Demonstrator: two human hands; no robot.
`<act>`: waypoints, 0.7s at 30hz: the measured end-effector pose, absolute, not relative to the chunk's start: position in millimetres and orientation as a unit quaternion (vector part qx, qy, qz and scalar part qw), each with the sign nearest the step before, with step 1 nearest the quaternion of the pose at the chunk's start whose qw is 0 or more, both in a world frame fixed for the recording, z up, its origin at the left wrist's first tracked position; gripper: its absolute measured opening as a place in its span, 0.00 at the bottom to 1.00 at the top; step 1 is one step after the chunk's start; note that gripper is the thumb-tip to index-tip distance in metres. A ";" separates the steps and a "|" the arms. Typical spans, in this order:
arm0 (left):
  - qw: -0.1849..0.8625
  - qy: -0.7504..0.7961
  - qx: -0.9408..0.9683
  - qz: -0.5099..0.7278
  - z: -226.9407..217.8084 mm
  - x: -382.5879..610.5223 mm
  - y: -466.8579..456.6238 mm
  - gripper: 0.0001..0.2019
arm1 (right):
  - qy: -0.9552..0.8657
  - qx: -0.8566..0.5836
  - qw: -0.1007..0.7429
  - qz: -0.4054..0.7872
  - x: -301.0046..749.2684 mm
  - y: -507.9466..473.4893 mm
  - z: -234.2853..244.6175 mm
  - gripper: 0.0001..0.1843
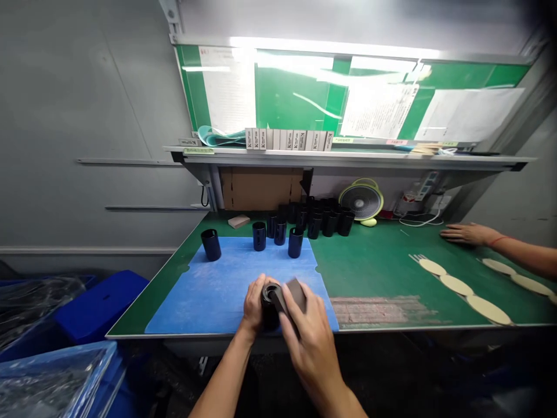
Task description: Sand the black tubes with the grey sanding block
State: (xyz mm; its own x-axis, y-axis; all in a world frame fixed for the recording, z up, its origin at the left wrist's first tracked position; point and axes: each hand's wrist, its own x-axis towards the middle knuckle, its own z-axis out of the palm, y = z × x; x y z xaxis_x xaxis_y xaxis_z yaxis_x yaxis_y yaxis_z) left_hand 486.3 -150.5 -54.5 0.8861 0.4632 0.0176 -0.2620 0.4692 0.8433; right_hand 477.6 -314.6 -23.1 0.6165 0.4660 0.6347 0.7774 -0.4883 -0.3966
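My left hand (256, 305) grips a black hollow cylinder (270, 310) upright on the blue mat (226, 296), with its open top facing up. My right hand (311, 339) holds a dark flat sanding block (296, 295) against the cylinder's rim, and my fingers hide part of both. Four similar black cylinders (259, 236) stand upright near the mat's far edge, and one stands apart at the left (211, 245).
A dense group of black cylinders (322, 219) stands behind the mat, before a desk fan (361, 200). A co-worker's hand (465, 234) rests on the green bench (383, 273) beside beige oval pads (456, 284). Blue crates (102, 305) sit below the bench's left side.
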 end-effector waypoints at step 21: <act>0.909 0.083 0.380 0.148 -53.8 529.8 -112.0 0.19 | -0.270 -0.808 0.489 -0.186 476.8 -314.4 -73.5 0.35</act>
